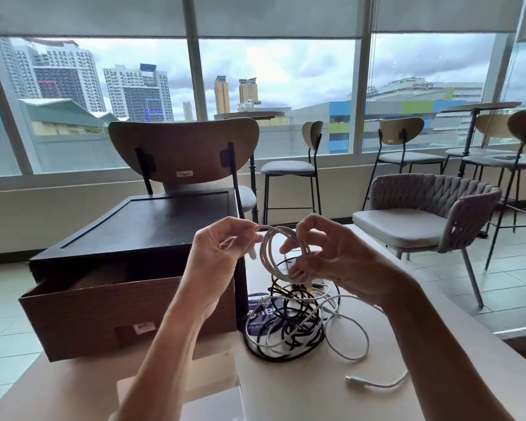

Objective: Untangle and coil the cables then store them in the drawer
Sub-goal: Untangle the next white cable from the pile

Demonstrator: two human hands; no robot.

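1. Held in mid-air above the table (316,399) as a few round loops: white cable coil (271,253), between both hands.
2. Left hand (216,247): thumb and forefinger pinched on the coil's top strand, other fingers loosely curled.
3. Right hand (325,259): fingers curled round the coil's right side, tips closed on the loops.
4. Tail of the coil lost behind the right hand, toward the tangle of black and white cables (292,326) lying on the table below.
5. Lying apart at the near edge of the tangle: one white plug end (351,378).
6. Partly covered by the tangle: purple printed card (257,309), text unreadable.
7. Left of the tangle: wooden drawer (128,311) pulled open from a dark cabinet (146,226), inside mostly hidden by its front.
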